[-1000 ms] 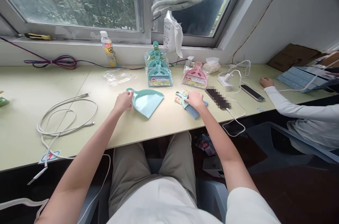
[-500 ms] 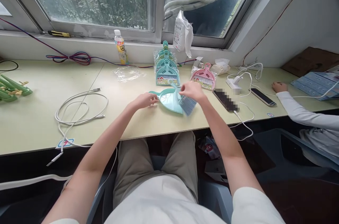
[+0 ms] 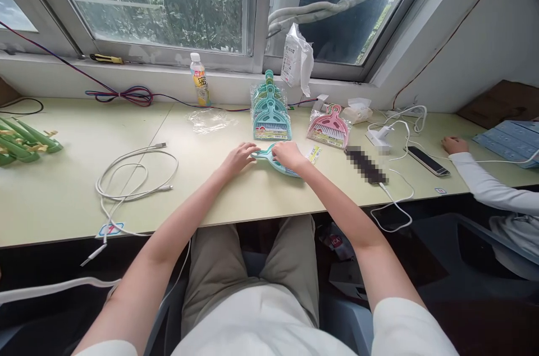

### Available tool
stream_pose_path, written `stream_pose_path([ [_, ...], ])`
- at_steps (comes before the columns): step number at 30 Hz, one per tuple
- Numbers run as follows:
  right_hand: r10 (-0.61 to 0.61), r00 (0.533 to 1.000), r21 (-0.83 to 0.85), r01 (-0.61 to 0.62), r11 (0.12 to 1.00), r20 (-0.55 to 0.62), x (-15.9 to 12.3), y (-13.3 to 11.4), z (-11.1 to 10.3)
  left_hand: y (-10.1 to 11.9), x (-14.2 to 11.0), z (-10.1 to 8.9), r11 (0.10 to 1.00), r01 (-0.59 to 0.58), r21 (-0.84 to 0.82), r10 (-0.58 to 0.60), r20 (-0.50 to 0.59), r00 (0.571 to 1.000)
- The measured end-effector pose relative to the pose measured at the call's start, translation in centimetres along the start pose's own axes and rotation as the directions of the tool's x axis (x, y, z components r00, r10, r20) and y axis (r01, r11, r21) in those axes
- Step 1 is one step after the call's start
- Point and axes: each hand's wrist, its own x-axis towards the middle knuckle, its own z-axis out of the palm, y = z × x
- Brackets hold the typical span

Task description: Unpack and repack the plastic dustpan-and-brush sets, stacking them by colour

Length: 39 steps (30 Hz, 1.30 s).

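A small teal dustpan (image 3: pixel 273 163) lies on the pale green table (image 3: pixel 63 187) in front of me. My left hand (image 3: pixel 241 156) grips its handle end, fingers curled. My right hand (image 3: pixel 288 155) presses down on the pan's top, covering the little blue brush, which is hidden beneath it. A yellow paper label (image 3: pixel 314 154) lies just right of my right hand. Behind the hands stands a stack of packaged teal dustpan sets (image 3: pixel 271 114), and a pink packaged set (image 3: pixel 329 128) lies to its right.
A coiled white cable (image 3: pixel 130 176) lies at left, green items (image 3: pixel 23 140) at the far left. Crumpled clear wrap (image 3: pixel 207 118), a bottle (image 3: pixel 199 80), a white bag (image 3: pixel 297 58), chargers (image 3: pixel 381 137) and phones (image 3: pixel 426 160) sit around. Another person's sleeve and hand (image 3: pixel 455 146) rest at right.
My right hand carried the blue brush from the table onto the dustpan and now presses it down. The left hand kept hold of the handle. The view shifted right.
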Motion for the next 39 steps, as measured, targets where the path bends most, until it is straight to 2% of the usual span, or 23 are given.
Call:
stream_pose_path([
  [5,0.008,0.999,0.024,-0.007,1.0,-0.048,0.5,-0.1,0.5,-0.1,0.3,0.4,0.988,-0.071,0.135,0.066,0.046,0.997],
  [9,0.014,1.0,0.0,-0.014,1.0,-0.011,1.5,-0.3,0.1,0.0,0.7,0.6,0.968,-0.119,0.219,0.103,0.083,0.991],
  [16,-0.042,0.998,-0.053,0.044,0.998,0.038,1.9,0.2,-0.8,0.1,1.1,0.4,0.943,-0.244,0.228,0.232,0.08,0.969],
  [25,-0.048,0.998,-0.087,0.05,0.995,0.029,2.1,0.3,-1.3,0.0,0.9,0.3,0.959,-0.185,0.213,0.176,0.063,0.982],
  [29,-0.066,0.997,-0.089,0.069,0.994,0.039,2.5,0.5,-0.7,-0.4,1.0,0.5,0.969,-0.147,0.199,0.141,0.041,0.989],
  [34,-0.067,0.998,0.006,0.067,0.998,0.0,3.0,1.3,0.4,-0.8,1.0,1.0,0.984,-0.102,0.148,0.093,0.065,0.994],
  [39,-0.051,0.999,0.08,0.053,0.995,-0.019,4.0,1.8,1.6,-0.9,1.2,1.4,0.98,-0.077,0.185,0.058,0.106,0.993],
])
